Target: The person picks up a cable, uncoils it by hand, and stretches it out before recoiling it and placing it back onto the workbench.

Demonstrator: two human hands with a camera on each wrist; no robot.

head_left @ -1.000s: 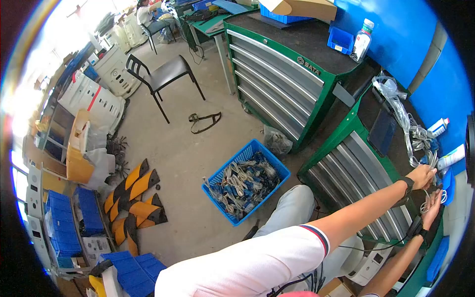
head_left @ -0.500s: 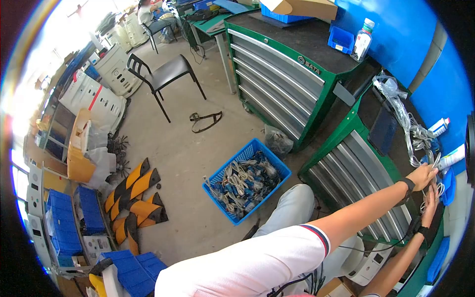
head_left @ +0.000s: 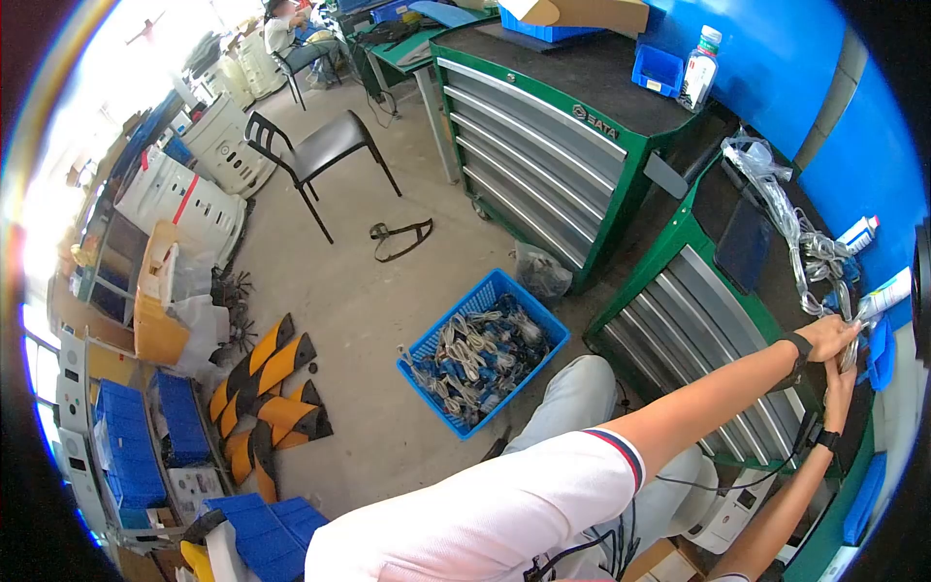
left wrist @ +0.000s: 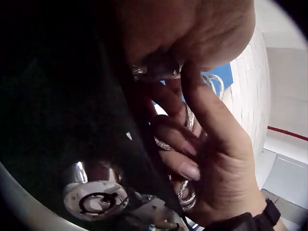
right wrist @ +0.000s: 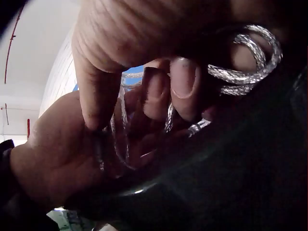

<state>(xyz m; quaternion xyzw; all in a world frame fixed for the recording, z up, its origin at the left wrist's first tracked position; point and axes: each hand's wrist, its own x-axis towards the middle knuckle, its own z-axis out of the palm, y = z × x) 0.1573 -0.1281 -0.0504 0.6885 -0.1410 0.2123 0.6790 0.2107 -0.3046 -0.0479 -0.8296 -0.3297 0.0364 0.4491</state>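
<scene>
At the right edge of the head view, both hands meet over a silver braided cable. My left hand pinches the cable near its top, and my right hand lies just below, touching it. Loops of the cable pass between the curled fingers of the right hand in the left wrist view, where the left hand fills the top. In the right wrist view, a shiny loop bends beside the right hand; the left hand is partly in shadow.
More bundled cables and a dark phone-like slab lie on the green cabinet top, beside white bottles. A blue basket of cables stands on the floor. A chair is farther back.
My right hand has moved up against my left hand, and the cable loop that hung between them is now mostly covered. The head view has shifted slightly.
</scene>
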